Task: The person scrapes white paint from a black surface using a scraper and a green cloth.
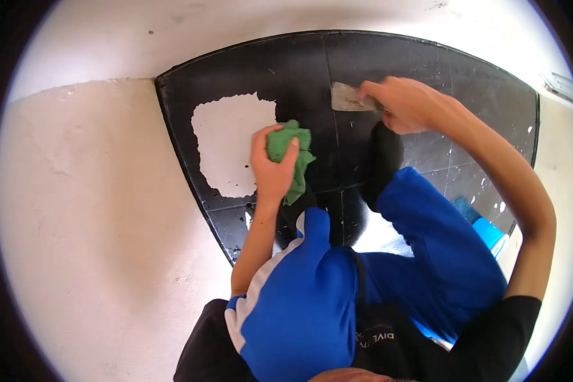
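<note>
My left hand (273, 169) grips a crumpled green cloth (293, 148) at the right edge of a white patch (229, 143) with ragged edges on the black tiled floor (305, 71). Up and to the right, my right hand (403, 105) holds a putty knife (353, 98) by its handle. The flat, smudged blade of the knife lies over a tile joint, and a finger rests on the blade. Whether the blade touches the tile cannot be told.
Pale walls (110, 157) border the floor. My bent legs in blue trousers (434, 224) are close below my hands. A blue and white container (489, 234) stands at the right, near white specks (502, 206) on the tiles. Dark footwear (387, 148) sits under my right wrist.
</note>
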Action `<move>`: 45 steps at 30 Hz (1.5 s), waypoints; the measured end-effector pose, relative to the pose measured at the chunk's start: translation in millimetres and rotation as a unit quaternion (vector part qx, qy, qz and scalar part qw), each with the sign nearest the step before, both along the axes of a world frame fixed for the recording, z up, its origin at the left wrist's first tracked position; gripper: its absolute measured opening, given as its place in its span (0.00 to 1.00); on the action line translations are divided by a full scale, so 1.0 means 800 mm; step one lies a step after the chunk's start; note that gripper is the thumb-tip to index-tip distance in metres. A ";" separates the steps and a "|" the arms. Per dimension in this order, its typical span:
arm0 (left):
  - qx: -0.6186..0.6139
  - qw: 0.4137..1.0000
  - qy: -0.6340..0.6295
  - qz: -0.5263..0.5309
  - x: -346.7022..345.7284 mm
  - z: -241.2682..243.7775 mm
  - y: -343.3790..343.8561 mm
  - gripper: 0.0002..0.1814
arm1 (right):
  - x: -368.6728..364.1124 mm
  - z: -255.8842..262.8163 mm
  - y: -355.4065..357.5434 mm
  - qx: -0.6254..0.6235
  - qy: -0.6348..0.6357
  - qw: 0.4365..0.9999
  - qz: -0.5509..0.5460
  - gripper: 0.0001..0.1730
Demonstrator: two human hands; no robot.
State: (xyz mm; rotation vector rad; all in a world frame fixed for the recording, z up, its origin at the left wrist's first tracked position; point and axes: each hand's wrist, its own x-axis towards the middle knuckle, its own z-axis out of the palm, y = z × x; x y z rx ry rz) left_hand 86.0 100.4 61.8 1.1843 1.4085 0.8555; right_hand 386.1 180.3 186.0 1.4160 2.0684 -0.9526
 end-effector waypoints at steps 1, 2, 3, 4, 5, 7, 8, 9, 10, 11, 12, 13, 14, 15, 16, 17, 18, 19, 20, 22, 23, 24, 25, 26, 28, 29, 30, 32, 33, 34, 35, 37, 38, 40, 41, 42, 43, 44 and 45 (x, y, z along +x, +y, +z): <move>0.031 0.998 0.049 0.012 -0.009 0.001 0.007 0.20 | 0.013 0.002 -0.012 0.012 -0.019 1.000 -0.017 0.31; 0.029 0.998 0.047 0.014 -0.019 -0.001 0.015 0.20 | 0.025 0.005 -0.024 0.010 -0.021 1.000 -0.015 0.31; 0.056 0.994 0.091 0.030 -0.032 -0.002 0.026 0.20 | 0.033 0.010 -0.033 0.020 -0.020 0.999 -0.041 0.32; 0.079 0.987 0.136 0.042 -0.044 -0.005 0.034 0.20 | 0.041 0.013 -0.044 0.025 -0.019 0.997 -0.071 0.34; 0.077 0.987 0.136 0.041 -0.056 -0.009 0.041 0.20 | 0.046 0.017 -0.052 0.022 -0.019 0.997 -0.072 0.34; 0.118 0.961 0.247 0.040 -0.079 -0.017 0.054 0.20 | 0.055 0.032 -0.063 0.015 -0.019 0.992 -0.123 0.36; 0.116 0.961 0.248 0.038 -0.087 -0.023 0.058 0.20 | 0.061 0.035 -0.069 0.012 -0.019 0.992 -0.125 0.36; 0.110 0.953 0.281 0.040 -0.096 -0.033 0.056 0.20 | 0.066 0.038 -0.077 0.010 -0.012 0.990 -0.139 0.35; 0.105 0.943 0.313 0.043 -0.102 -0.042 0.054 0.21 | 0.068 0.039 -0.084 0.009 -0.004 0.988 -0.153 0.35; 0.102 0.943 0.314 0.039 -0.107 -0.051 0.051 0.21 | 0.070 0.039 -0.090 0.005 -0.004 0.988 -0.155 0.35; 0.113 0.939 0.324 0.035 -0.108 -0.058 0.051 0.21 | 0.071 0.041 -0.093 0.007 0.001 0.986 -0.166 0.35; 0.125 0.934 0.334 0.031 -0.110 -0.063 0.049 0.21 | 0.070 0.044 -0.096 0.010 0.006 0.984 -0.176 0.36; 0.122 0.934 0.333 0.030 -0.112 -0.068 0.046 0.21 | 0.066 0.045 -0.099 0.008 0.004 0.984 -0.176 0.36; 0.136 0.929 0.342 0.026 -0.111 -0.069 0.045 0.21 | 0.059 0.047 -0.103 -0.013 0.011 0.979 -0.205 0.34; 0.149 0.924 0.352 0.021 -0.110 -0.071 0.044 0.21 | 0.052 0.050 -0.105 -0.035 0.017 0.972 -0.233 0.32; 0.147 0.926 0.347 0.022 -0.108 -0.074 0.043 0.21 | 0.046 0.054 -0.106 -0.035 0.012 0.972 -0.232 0.32; 0.149 0.928 0.340 0.030 -0.104 -0.077 0.043 0.21 | 0.039 0.061 -0.106 -0.066 0.048 0.961 -0.265 0.29; 0.150 0.927 0.341 0.041 -0.108 -0.078 0.042 0.22 | 0.025 0.063 -0.101 -0.099 0.093 0.947 -0.292 0.26; 0.151 0.927 0.341 0.045 -0.111 -0.082 0.041 0.22 | 0.006 0.075 -0.089 -0.158 0.088 0.920 -0.346 0.27; 0.179 0.921 0.342 0.050 -0.116 -0.090 0.040 0.22 | -0.017 0.090 -0.084 -0.159 0.111 0.917 -0.349 0.31; 0.180 0.920 0.343 0.054 -0.116 -0.094 0.038 0.22 | -0.024 0.096 -0.082 -0.161 0.133 0.911 -0.355 0.35; 0.200 0.917 0.341 0.059 -0.115 -0.096 0.036 0.22 | -0.030 0.101 -0.079 -0.167 0.145 0.909 -0.353 0.41; 0.220 0.912 0.340 0.063 -0.116 -0.100 0.035 0.22 | -0.036 0.108 -0.075 -0.166 0.149 0.910 -0.350 0.41; 0.245 0.900 0.353 0.071 -0.120 -0.108 0.033 0.22 | -0.042 0.114 -0.070 -0.175 0.175 0.906 -0.344 0.43; 0.266 0.888 0.367 0.077 -0.114 -0.114 0.035 0.21 | -0.048 0.116 -0.074 -0.195 0.225 0.890 -0.346 0.52; 0.287 0.875 0.380 0.086 -0.113 -0.116 0.035 0.21 | -0.050 0.108 -0.078 -0.196 0.229 0.888 -0.346 0.52; 0.284 0.874 0.387 0.079 -0.119 -0.118 0.028 0.21 | -0.055 0.091 -0.088 -0.177 0.289 0.883 -0.324 0.55; 0.273 0.867 0.406 0.096 -0.123 -0.119 0.033 0.21 | -0.072 0.056 -0.103 -0.179 0.377 0.859 -0.298 0.60; 0.276 0.865 0.409 0.094 -0.121 -0.118 0.034 0.21 | -0.080 0.038 -0.111 -0.206 0.402 0.840 -0.299 0.64; 0.286 0.865 0.403 0.089 -0.111 -0.119 0.037 0.21 | -0.088 0.020 -0.120 -0.216 0.415 0.826 -0.313 0.65; 0.292 0.865 0.399 0.081 -0.106 -0.122 0.036 0.20 | -0.101 0.001 -0.129 -0.231 0.428 0.810 -0.329 0.66; 0.290 0.866 0.401 0.075 -0.107 -0.123 0.033 0.21 | -0.133 -0.034 -0.137 -0.246 0.449 0.783 -0.354 0.68; 0.294 0.869 0.391 0.077 -0.096 -0.126 0.038 0.21 | -0.142 -0.053 -0.147 -0.247 0.474 0.758 -0.375 0.69; 0.295 0.863 0.402 0.082 -0.103 -0.122 0.038 0.21 | -0.160 -0.064 -0.146 -0.292 0.489 0.725 -0.387 0.66; 0.298 0.861 0.404 0.081 -0.104 -0.121 0.037 0.21 | -0.162 -0.067 -0.142 -0.326 0.474 0.719 -0.389 0.65; 0.296 0.857 0.412 0.085 -0.108 -0.120 0.037 0.21 | -0.168 -0.070 -0.140 -0.332 0.477 0.719 -0.382 0.65; 0.295 0.856 0.416 0.084 -0.110 -0.118 0.037 0.21 | -0.173 -0.073 -0.140 -0.308 0.479 0.727 -0.384 0.64; 0.295 0.854 0.420 0.083 -0.112 -0.117 0.037 0.21 | -0.179 -0.077 -0.140 -0.283 0.481 0.734 -0.387 0.63; 0.295 0.852 0.425 0.085 -0.112 -0.117 0.038 0.21 | -0.183 -0.082 -0.142 -0.286 0.485 0.733 -0.382 0.63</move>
